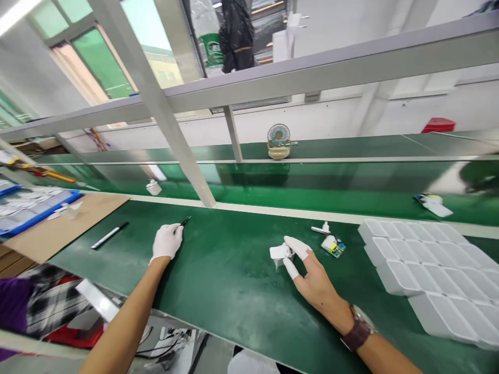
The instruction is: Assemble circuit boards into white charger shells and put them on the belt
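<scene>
My left hand [167, 241], in a white glove, rests on the green bench, its fingers closed round a thin dark pen-like tool [186, 220] whose tip points away from me. My right hand [314, 275] wears white finger cots and a wristwatch. Its thumb and index finger grip the right side of a small white plastic housing [279, 253] standing on the bench. Just beyond that hand lies a small green circuit board [336, 248] with a white part attached. A small white piece with a thin stick-like part [320, 229] lies behind the board.
Stacked translucent white bins [436, 280] occupy the right side. A marker [109, 235] lies at the left, near brown cardboard [105, 202] and a blue tray [74, 197] of white parts. Behind a pale ledge runs a green conveyor [273, 189]; a slanted metal post [183, 150] rises there. A small fan [278, 140] stands farther back.
</scene>
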The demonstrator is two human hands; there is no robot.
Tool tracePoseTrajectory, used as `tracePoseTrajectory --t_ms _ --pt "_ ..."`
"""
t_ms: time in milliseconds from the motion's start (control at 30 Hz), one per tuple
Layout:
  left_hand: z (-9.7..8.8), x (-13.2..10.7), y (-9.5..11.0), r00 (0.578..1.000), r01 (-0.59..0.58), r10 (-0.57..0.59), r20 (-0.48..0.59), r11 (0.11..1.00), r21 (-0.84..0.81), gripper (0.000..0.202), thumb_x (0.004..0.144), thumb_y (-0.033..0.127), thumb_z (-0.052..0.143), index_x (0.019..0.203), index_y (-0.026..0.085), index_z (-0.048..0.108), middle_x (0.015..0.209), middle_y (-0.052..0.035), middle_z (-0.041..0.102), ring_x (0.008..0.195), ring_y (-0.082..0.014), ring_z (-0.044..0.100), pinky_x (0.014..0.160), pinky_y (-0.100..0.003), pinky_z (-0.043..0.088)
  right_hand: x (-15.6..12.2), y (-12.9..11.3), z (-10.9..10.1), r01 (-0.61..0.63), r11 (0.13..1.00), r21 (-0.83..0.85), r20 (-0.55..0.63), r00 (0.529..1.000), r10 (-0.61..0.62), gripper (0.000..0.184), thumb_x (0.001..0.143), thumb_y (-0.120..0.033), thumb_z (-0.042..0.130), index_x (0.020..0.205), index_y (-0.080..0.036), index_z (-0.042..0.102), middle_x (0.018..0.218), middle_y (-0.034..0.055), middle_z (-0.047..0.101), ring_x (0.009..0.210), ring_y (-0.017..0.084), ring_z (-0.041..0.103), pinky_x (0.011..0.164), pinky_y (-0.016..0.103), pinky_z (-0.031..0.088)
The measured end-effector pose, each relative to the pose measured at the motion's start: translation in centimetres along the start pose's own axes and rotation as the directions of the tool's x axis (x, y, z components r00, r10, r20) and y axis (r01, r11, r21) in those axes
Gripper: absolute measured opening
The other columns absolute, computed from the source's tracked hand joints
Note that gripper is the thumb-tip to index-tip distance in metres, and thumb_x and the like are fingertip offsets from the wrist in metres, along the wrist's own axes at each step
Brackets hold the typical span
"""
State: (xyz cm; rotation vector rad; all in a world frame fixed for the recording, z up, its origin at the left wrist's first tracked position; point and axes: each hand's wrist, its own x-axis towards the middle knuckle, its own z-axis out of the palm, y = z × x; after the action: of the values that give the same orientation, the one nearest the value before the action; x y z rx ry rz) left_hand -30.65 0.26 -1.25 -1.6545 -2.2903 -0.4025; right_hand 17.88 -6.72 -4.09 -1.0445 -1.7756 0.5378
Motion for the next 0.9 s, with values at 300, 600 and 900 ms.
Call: tracePoseTrajectory --t_ms 300,600,900 --pt "-1.1 0.2 3.7 0.900 -0.321 0.267 -0.345 0.941 -0.109 0.027 0.083 0.045 0.055 0.102 0.029 0.066 0.099 0.0040 0.070 0.098 -0.0240 0.066 0.094 -0.045 0.056 1.3 0.1 -0.1 -0.088 0.996 -0.003 0.100 0.991 0.088 0.060 0.092 -0.021 0.053 0.149 -0.019 0.037 0.139 0.0143 0.055 0.133 0.028 0.048 0.114 0.051 0.040" --pt "-6.6 -2.1 24.1 0.776 -0.506 0.631 0.017 0.638 -0.581 0.028 0.090 0.049 0.056 0.103 0.029 0.071 0.111 0.0014 0.073 0.106 -0.0237 0.068 0.101 -0.038 0.053 2.1 -0.1 -0.6 -0.057 0.996 -0.075 0.116 0.991 0.066 0.066 0.088 -0.033 0.065 0.146 -0.015 0.040 0.121 0.0139 0.061 0.116 0.029 0.056 0.108 0.048 0.044" --pt "-9.2 -5.0 40.8 0.163 -0.819 0.980 0.114 0.199 -0.538 0.056 0.084 0.036 0.070 0.137 0.027 0.056 0.137 -0.0091 0.059 0.123 -0.0298 0.058 0.106 -0.044 0.048 2.3 0.1 -0.7 -0.013 0.976 -0.217 0.191 0.980 0.055 0.059 0.079 -0.032 0.072 0.130 -0.013 0.050 0.132 0.0183 0.056 0.122 0.036 0.051 0.107 0.050 0.042"
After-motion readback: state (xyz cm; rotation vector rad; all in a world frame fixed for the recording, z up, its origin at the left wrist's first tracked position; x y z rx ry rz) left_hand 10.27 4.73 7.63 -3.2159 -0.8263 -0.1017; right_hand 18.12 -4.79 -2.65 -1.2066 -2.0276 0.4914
